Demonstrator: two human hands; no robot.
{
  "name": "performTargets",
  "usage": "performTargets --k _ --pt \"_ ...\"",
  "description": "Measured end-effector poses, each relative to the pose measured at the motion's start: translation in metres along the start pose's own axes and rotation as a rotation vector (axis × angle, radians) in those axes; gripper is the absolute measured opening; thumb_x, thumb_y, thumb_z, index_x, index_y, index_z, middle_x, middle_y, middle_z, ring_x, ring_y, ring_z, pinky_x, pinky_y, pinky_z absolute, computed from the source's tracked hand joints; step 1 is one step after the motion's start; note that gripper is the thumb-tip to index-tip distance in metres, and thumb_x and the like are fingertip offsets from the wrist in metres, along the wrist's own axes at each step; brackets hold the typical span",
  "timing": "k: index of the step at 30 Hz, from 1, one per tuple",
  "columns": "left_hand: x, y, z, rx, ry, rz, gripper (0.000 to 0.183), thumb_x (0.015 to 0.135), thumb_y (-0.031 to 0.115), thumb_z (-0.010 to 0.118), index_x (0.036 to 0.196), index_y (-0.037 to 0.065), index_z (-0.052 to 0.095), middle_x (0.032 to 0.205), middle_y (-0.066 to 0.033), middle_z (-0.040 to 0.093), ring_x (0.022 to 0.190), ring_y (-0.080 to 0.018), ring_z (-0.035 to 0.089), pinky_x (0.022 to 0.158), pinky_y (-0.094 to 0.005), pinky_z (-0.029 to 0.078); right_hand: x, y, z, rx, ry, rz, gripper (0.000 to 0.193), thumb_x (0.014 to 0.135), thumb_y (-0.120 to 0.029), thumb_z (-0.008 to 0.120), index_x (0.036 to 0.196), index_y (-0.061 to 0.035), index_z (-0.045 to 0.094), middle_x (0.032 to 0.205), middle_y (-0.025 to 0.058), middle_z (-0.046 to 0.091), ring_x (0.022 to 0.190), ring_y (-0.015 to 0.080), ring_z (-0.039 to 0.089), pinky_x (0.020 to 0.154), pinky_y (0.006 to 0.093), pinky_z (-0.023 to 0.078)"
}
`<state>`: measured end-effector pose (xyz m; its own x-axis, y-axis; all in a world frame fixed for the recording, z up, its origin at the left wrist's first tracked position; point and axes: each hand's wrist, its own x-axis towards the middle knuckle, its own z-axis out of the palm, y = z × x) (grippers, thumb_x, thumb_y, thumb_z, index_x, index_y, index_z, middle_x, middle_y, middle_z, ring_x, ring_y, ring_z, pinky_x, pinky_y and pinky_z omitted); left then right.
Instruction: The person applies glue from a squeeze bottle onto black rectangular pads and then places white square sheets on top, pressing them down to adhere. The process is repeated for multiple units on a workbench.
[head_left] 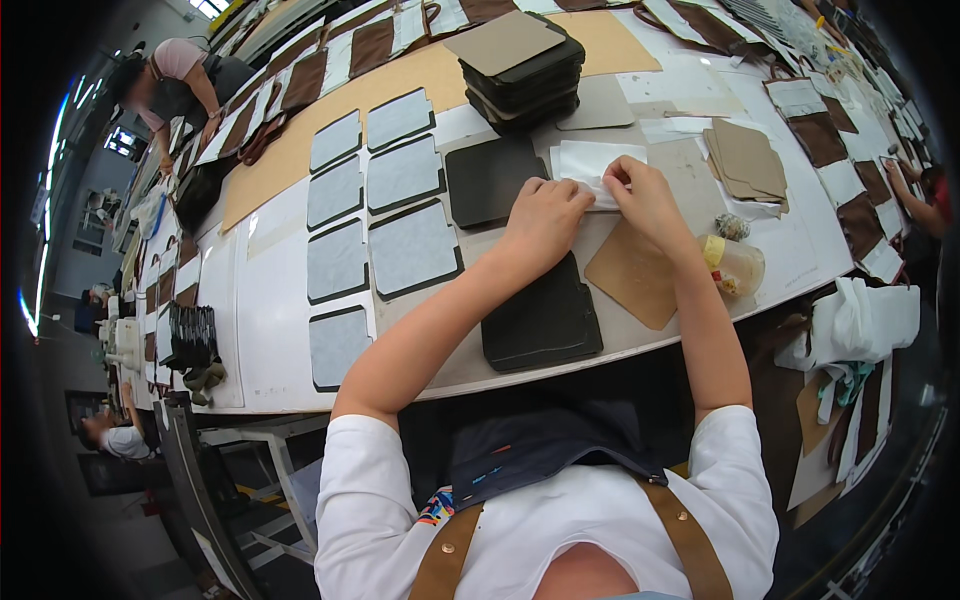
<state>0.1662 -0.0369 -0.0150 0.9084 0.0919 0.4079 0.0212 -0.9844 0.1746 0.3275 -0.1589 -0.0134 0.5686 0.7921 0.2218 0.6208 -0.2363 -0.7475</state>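
Over the work table, both my hands are closed on a thin white sheet (603,163) at the edge of a small white pile. My left hand (543,222) pinches its near left side, its wrist just off a black flat panel (488,182). Fingertips of my right hand (645,195) pinch the sheet a little to the right. Below my hands lie a tan card (632,275) and a stack of black panels (540,318), the latter partly under my left forearm. To the left, several black-edged panels with light grey faces (405,172) are laid out in two columns.
A tall stack of black panels (525,90) stands at the far side, topped by a taupe board (505,42). Right of my hands are taupe cards (745,160), a crumpled silvery ball (732,227) and a clear jar (738,265). Co-workers (180,75) work around.
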Motion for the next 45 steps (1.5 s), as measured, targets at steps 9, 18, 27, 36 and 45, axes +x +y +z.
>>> performTargets --k 9,18,27,36,45 --pt "0.001 0.003 0.005 0.134 -0.057 0.020 0.023 0.089 0.010 0.067 0.112 0.009 0.068 0.108 -0.0100 0.065 0.103 -0.0283 0.064 0.097 -0.0419 0.046 0.012 0.010 -0.024 0.160 0.345 0.093 0.021 0.102 -0.019 0.057 0.106 0.0013 0.061 0.095 0.0160 0.069 0.085 0.0259 0.069 0.078 0.0369 0.053" --pt "0.000 0.003 -0.005 0.041 -0.078 0.006 0.023 0.092 0.017 0.067 0.113 0.010 0.070 0.108 -0.0111 0.065 0.104 -0.0296 0.064 0.100 -0.0416 0.045 -0.007 -0.019 -0.112 0.472 0.984 -0.084 0.023 0.109 -0.023 0.052 0.114 -0.0005 0.056 0.095 0.0030 0.060 0.085 0.0082 0.055 0.078 0.0251 0.049" --pt "0.020 0.018 -0.030 -0.077 -0.170 -0.196 0.026 0.093 0.020 0.067 0.115 0.008 0.070 0.110 -0.0109 0.067 0.105 -0.0298 0.064 0.099 -0.0423 0.046 -0.003 -0.025 -0.095 0.297 0.760 -0.055 0.022 0.108 -0.021 0.052 0.112 -0.0002 0.057 0.092 0.0000 0.058 0.074 0.0051 0.045 0.066 0.0217 0.040" --pt "0.024 0.014 0.026 0.060 -0.080 0.067 0.046 0.092 0.041 0.068 0.125 0.009 0.065 0.132 -0.0114 0.063 0.124 -0.0288 0.058 0.106 -0.0419 0.042 -0.001 -0.001 -0.145 0.980 0.810 -0.162 0.021 0.110 -0.022 0.047 0.111 -0.0030 0.054 0.118 0.0193 0.069 0.108 0.0232 0.070 0.096 0.0366 0.057" --pt "0.027 0.014 0.026 0.056 -0.135 0.029 0.046 0.092 0.041 0.069 0.126 0.011 0.065 0.132 -0.0106 0.063 0.126 -0.0279 0.058 0.108 -0.0457 0.041 -0.009 0.009 -0.138 -0.177 0.378 0.110 0.062 0.097 -0.049 0.066 0.125 0.0043 0.053 0.133 0.0204 0.063 0.126 0.0288 0.060 0.108 0.0363 0.045"
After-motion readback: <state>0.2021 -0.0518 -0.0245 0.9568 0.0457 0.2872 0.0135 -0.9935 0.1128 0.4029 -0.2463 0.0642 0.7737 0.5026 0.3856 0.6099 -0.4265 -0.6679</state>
